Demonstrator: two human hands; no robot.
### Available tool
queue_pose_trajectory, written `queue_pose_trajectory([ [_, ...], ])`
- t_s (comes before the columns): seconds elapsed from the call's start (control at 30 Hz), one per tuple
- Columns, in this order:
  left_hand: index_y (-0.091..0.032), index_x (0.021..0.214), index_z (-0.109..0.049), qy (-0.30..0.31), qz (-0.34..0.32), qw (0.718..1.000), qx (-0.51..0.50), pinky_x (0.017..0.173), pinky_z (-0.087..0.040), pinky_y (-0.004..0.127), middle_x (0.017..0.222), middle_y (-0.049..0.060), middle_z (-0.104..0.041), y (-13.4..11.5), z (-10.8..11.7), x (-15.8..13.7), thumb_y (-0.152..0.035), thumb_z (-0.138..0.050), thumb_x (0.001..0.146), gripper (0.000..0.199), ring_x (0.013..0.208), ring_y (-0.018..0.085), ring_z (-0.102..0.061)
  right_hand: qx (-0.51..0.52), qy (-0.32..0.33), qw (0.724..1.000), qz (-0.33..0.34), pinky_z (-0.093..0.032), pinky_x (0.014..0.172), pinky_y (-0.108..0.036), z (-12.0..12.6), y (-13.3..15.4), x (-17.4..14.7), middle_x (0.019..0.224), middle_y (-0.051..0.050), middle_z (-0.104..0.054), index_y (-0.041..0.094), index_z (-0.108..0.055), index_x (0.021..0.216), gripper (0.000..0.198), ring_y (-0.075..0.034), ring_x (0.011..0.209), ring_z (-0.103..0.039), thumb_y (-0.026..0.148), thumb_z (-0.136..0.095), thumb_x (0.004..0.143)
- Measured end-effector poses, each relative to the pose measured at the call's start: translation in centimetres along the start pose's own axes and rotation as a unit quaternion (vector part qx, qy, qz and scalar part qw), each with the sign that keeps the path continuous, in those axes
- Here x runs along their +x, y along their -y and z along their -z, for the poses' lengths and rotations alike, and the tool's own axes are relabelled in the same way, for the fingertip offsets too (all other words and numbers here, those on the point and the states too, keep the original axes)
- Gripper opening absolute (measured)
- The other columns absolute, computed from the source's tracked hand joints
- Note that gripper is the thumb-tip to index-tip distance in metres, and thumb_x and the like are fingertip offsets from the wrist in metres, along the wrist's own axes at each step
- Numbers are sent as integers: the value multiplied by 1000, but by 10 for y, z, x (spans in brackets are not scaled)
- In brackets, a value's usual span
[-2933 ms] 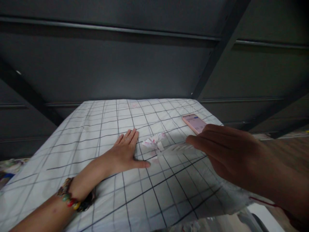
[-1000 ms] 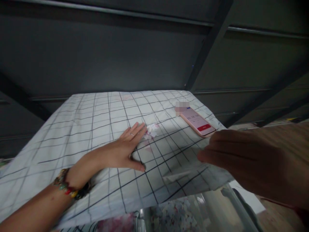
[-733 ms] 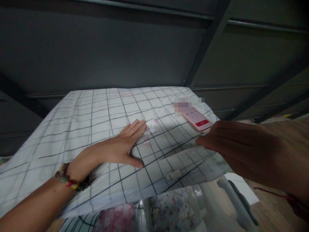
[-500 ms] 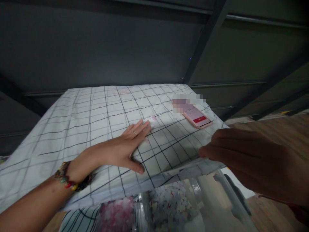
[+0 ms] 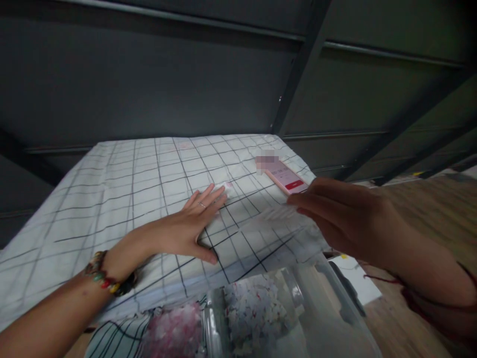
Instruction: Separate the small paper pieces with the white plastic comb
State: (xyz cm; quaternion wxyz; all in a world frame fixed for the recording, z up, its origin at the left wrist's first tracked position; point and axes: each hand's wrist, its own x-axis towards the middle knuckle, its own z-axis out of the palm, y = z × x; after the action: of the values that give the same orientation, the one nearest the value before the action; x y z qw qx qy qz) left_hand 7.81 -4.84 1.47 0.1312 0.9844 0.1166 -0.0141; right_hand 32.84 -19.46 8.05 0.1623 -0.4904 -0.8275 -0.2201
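Observation:
My left hand (image 5: 190, 223) lies flat on a white cloth with a dark grid pattern (image 5: 149, 174), fingers spread and thumb out to the side. Its fingertips meet a small whitish patch (image 5: 228, 186) on the cloth; whether that is a loose scrap or print I cannot make out. On the right, the fingers of my right hand (image 5: 335, 209) are closed in a pinch at the near right part of the cloth. A blurred, striped fold rises towards them, and the fingertips partly hide it. Just beyond these fingers lies a phone in a pink case (image 5: 285, 176), screen lit.
A clear plastic bin (image 5: 335, 308) stands below the cloth's near edge. Beside it are packs with pink (image 5: 175, 328) and floral patterns (image 5: 257, 308). Dark metal panels (image 5: 167, 84) rise behind. A white sheet (image 5: 357, 278) lies over the wooden floor (image 5: 421, 214) at right.
My right hand has moved up and left, from the cloth's near right edge to beside the phone, with a cloth fold rising under it. My left hand stays flat; the view has shifted slightly.

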Motion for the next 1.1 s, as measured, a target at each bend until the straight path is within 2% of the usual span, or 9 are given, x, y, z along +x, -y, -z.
queue_pose_trajectory([
  [0.13, -17, 140, 23, -12, 59, 998, 10, 106, -1, 52, 148, 20, 14, 17, -1, -3, -62, -61, 73, 116, 133, 35, 15, -1, -57, 998, 17, -38, 53, -24, -18, -6, 24, 65, -1, -54, 15, -58, 91, 22, -13, 59, -47, 4, -42, 80],
  [0.27, -13, 141, 18, -19, 105, 994, 11, 106, -3, 50, 148, 21, 13, 33, -2, -7, -63, -58, 75, 112, 133, 34, 15, 7, -28, 999, 27, -38, 58, -26, -34, -11, 45, 65, -1, -55, 15, -59, 91, 26, -15, 63, -47, 2, -40, 79],
  [0.43, -11, 142, 14, -11, 131, 991, 5, 106, -5, 49, 148, 22, 12, 39, -4, -10, -63, -54, 76, 108, 134, 32, 13, 26, 1, 998, 62, -35, 59, -27, -39, -9, 61, 65, -2, -54, 16, -61, 92, 31, -15, 65, -46, 1, -36, 81],
  [0.6, -10, 142, 12, -4, 134, 991, 5, 106, -3, 48, 147, 23, 12, 36, -2, -8, -62, -53, 77, 106, 134, 31, 14, 23, 20, 996, 82, -35, 61, -27, -36, -5, 67, 61, -1, -49, 17, -61, 85, 32, -15, 63, -42, 0, -34, 81],
  [0.9, -10, 143, 9, -15, 120, 993, 6, 107, -3, 47, 148, 22, 11, 33, -2, -7, -63, -56, 76, 107, 134, 32, 13, -5, 18, 997, 81, -36, 63, -30, -36, -10, 61, 65, -2, -53, 19, -60, 87, 33, -17, 69, -48, 1, -34, 81],
  [1.0, -11, 143, 10, -11, 110, 994, 1, 106, -3, 48, 148, 20, 11, 30, -2, -5, -63, -56, 76, 107, 134, 32, 14, -5, 27, 996, 90, -35, 62, -29, -35, -11, 60, 65, -2, -52, 19, -60, 89, 34, -17, 69, -47, -1, -34, 79],
  [1.1, -11, 143, 10, -5, 103, 995, 2, 107, -3, 48, 148, 21, 11, 27, -2, -4, -64, -56, 75, 108, 134, 32, 15, -28, 28, 997, 67, -33, 59, -29, -32, -14, 58, 63, -2, -51, 18, -60, 83, 32, -17, 66, -44, -3, -37, 73],
])
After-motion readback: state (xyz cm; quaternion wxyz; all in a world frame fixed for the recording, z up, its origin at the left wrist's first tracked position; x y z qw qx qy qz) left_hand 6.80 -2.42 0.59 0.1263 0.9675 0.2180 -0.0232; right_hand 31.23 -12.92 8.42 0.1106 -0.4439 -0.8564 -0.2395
